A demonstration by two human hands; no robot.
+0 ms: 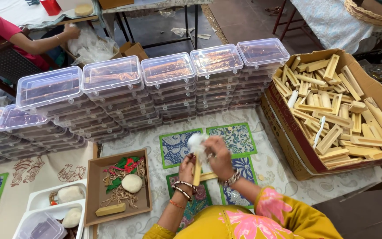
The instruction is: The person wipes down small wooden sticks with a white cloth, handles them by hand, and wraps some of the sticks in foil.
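While left hand (186,170) fingers grip a wooden stick (197,170), right hand (219,159) fingers press white cloth (197,144) atop it

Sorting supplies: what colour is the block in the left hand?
Pale yellow-tan wood, seen in the head view.

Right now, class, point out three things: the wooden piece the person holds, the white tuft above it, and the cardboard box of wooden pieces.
wooden piece (196,171), head view, mid shaft.
white tuft (196,142), head view, fluffy middle.
cardboard box (288,140), head view, outer front wall.
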